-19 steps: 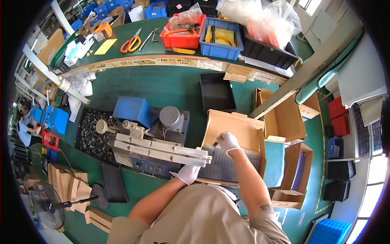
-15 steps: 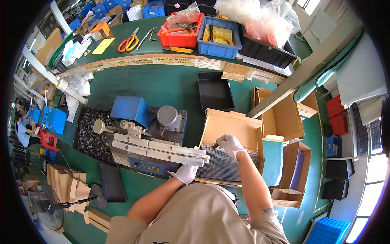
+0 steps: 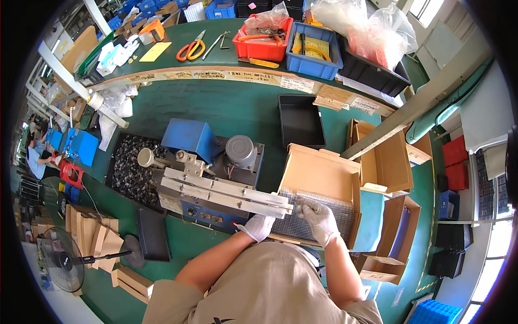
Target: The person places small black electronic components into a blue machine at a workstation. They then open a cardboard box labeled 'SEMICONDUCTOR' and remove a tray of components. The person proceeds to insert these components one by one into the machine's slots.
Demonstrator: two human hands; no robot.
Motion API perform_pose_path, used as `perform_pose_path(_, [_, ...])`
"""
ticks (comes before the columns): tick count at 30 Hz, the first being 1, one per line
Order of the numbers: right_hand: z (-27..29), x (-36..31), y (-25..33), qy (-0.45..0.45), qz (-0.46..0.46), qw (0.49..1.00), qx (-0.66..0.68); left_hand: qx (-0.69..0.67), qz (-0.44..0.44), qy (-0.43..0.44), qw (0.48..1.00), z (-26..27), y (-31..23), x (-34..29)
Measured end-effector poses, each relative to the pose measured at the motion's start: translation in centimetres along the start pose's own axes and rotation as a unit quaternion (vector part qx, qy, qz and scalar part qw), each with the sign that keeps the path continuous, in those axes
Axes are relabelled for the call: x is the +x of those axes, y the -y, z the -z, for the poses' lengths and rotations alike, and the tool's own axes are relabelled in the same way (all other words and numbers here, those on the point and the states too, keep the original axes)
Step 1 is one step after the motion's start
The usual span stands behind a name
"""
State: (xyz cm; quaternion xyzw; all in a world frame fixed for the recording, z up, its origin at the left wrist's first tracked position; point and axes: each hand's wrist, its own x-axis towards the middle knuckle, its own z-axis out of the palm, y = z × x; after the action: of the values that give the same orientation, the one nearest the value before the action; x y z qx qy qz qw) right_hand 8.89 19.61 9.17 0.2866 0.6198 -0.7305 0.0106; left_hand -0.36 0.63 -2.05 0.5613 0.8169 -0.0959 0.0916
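Note:
My left hand (image 3: 258, 228), in a white glove, is at the near side of the right end of a long metal rail (image 3: 229, 194). Its fingers are mostly hidden beside and under the rail. The rail runs along the front of a bench machine with a blue housing (image 3: 189, 139) and a round grey motor (image 3: 241, 150). To the right of the rail end, my gloved right hand (image 3: 320, 220) is over an open cardboard box (image 3: 322, 164) with rows of thin, clear-grey strips (image 3: 302, 228). Its fingertips are pinched together; what they hold is too small to make out.
Left of the machine lies a tray of small black parts (image 3: 135, 167). An empty-looking black tray (image 3: 302, 121) stands behind the box. More cardboard boxes (image 3: 386, 162) and a slanting post (image 3: 421, 108) are to the right. Scissors (image 3: 191, 48) and bins (image 3: 313, 62) occupy the back shelf.
My right hand has come nearer to me over the strips, close to the rail end. The dark small thing at its fingertips no longer shows. The whole view has shifted slightly.

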Motion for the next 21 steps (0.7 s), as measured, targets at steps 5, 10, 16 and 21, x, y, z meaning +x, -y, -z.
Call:
perform_pose_path(5, [0.6, 0.1, -0.6, -0.038, 0.277, 0.872, -0.402, 0.415, 0.046, -0.078, 0.905, -3.8, -0.9, 1.0])
perform_pose_path(10, [-0.8, -1.4, 2.1, -0.085, 0.333, 0.843, -0.414, 0.49, 0.045, -0.097, 0.865, -4.1, -0.8, 0.8])
perform_pose_path(16, [-1.2, -1.4, 2.3, -0.03, 0.374, 0.805, -0.459, 0.288, -0.003, -0.076, 0.955, -5.5, -0.8, 1.1])
perform_pose_path(21, [-2.4, -1.2, 2.8, -0.015, 0.382, 0.785, -0.488, 0.239, -0.048, -0.033, 0.969, -5.3, -0.5, 1.0])
